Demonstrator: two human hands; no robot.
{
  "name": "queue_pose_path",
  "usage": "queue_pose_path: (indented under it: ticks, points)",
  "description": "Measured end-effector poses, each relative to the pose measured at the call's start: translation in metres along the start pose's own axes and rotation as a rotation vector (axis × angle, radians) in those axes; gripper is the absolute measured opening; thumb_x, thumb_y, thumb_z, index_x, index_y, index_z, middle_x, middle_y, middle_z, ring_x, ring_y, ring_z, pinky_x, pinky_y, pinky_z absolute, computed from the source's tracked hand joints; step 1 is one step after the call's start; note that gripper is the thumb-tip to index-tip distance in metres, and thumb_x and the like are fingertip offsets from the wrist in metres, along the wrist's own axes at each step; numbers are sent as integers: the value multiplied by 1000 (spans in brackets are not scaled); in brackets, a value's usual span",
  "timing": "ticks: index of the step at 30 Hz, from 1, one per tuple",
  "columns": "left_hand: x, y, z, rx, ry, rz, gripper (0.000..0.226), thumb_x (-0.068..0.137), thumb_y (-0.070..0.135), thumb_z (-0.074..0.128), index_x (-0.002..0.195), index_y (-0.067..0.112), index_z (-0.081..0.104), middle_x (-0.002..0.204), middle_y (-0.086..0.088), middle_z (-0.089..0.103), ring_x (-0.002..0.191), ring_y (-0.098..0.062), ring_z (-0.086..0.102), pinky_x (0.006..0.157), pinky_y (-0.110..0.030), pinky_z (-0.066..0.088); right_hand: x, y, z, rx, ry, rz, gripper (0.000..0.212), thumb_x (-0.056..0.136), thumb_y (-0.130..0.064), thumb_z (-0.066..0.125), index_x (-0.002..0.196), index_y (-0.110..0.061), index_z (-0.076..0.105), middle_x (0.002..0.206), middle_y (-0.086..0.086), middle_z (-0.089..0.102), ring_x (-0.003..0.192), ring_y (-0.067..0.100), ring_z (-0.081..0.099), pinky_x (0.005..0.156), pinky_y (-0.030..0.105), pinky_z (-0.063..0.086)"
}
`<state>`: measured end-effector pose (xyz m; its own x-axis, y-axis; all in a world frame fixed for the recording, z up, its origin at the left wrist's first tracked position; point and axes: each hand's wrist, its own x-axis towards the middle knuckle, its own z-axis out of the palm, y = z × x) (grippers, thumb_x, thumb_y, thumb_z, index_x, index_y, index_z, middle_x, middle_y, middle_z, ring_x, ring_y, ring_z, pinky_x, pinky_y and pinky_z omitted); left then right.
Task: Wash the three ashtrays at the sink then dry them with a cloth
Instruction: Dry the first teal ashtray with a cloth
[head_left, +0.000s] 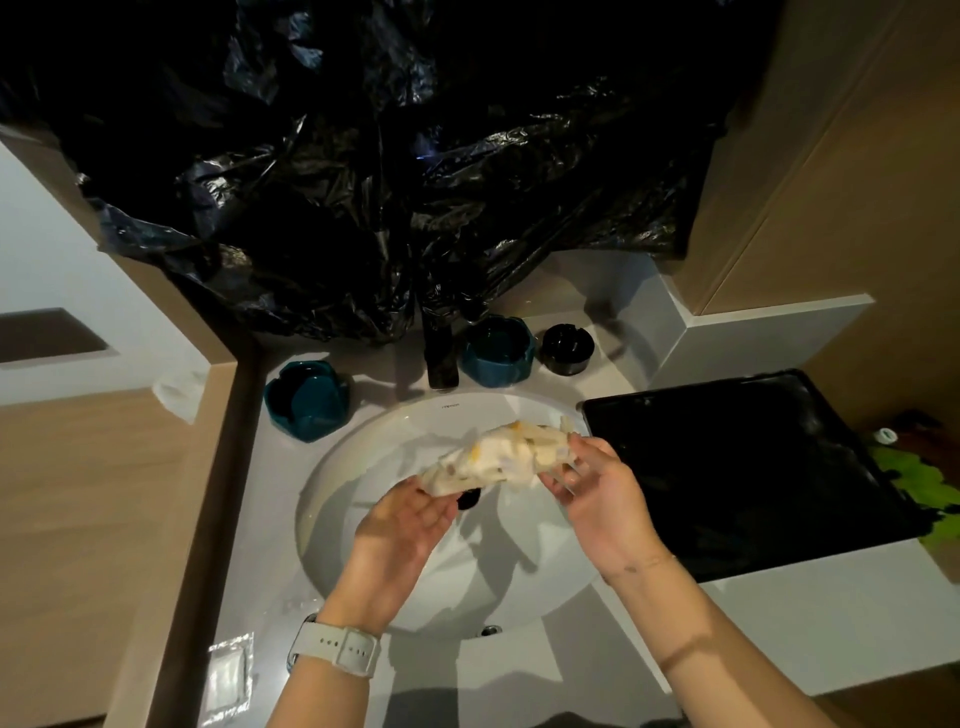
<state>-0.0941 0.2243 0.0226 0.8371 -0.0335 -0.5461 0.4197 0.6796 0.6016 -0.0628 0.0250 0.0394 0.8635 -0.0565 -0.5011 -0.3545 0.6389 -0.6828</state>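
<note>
Over the white round sink (363, 447) I hold a pale, bunched cloth (498, 457) with both hands. My left hand (410, 525) grips its lower left end, and my right hand (597, 493) pinches its right end. Three ashtrays stand on the counter behind the basin. A teal ashtray (306, 400) sits at the left of the black tap (441, 358). A second teal ashtray (497, 351) and a small black ashtray (567, 349) sit to the tap's right. No hand touches any ashtray.
A black tray (753, 467) lies on the counter right of the sink. Black plastic sheeting (389, 182) hangs over the wall above the tap. A small clear packet (228, 680) lies at the counter's near left. Green stuff (914, 473) shows at the far right.
</note>
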Motion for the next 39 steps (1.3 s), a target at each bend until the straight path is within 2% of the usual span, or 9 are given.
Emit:
queue_pose_path:
  ticks: [5,8,13,20,23,26,29,35,39]
  points:
    - [11,7,13,-201,78,-34,42,104,15,33,86,5,70,96,-13,69,91,-26,66,92,-41,47,5,9,1,-117,19,12,7,93,-9,49,91,-6,55,97,13,66,92,24,64,86,35,51]
    - [17,15,20,-5,71,65,36,105,20,35,129,-3,50,130,-21,58,126,-34,54,108,-41,40,8,14,-8,-525,102,-46,15,82,-21,58,85,-6,54,88,10,58,85,22,57,78,30,47]
    - [25,27,44,511,-128,200,8,100,6,46,94,9,50,73,-3,66,64,-18,64,64,-24,48,6,11,-20,-725,44,-95,41,81,0,54,115,-23,48,122,6,54,109,14,54,87,29,44]
    - [33,39,60,1000,-145,365,17,103,16,45,98,2,52,87,-4,52,83,-10,51,79,-13,41,13,-5,-10,-842,-66,-484,63,85,-3,55,137,-34,37,149,-7,32,140,9,28,116,31,24]
    - [37,47,62,1128,-151,360,14,104,17,43,99,7,53,87,-7,56,80,-12,53,74,-11,43,23,-12,-3,-1143,-113,-567,53,78,-36,45,129,-28,54,137,-15,43,134,2,31,119,33,14]
    - [39,47,60,1365,-279,367,15,104,21,46,95,11,52,86,-8,61,78,-18,54,76,-31,46,38,-15,9,-1252,-374,-252,42,81,-30,51,121,-37,59,129,-18,48,132,1,36,119,34,15]
    - [37,49,56,1344,-369,350,14,104,17,48,90,16,52,67,14,58,63,1,50,62,-14,38,45,-8,20,-1089,-604,46,51,74,-27,65,121,-45,55,126,-8,56,122,8,50,107,30,39]
    - [37,60,43,1431,-307,490,9,102,20,51,97,15,57,82,-10,62,67,-15,52,60,-21,44,45,2,33,-1185,-665,107,43,77,-48,74,75,-9,56,66,-8,52,63,7,48,65,25,41]
    - [46,64,34,1514,-118,473,13,101,24,52,99,13,59,75,2,58,57,-4,48,51,-8,39,51,10,31,-1091,-583,193,45,77,-63,65,102,-27,73,109,-5,72,107,16,65,101,44,48]
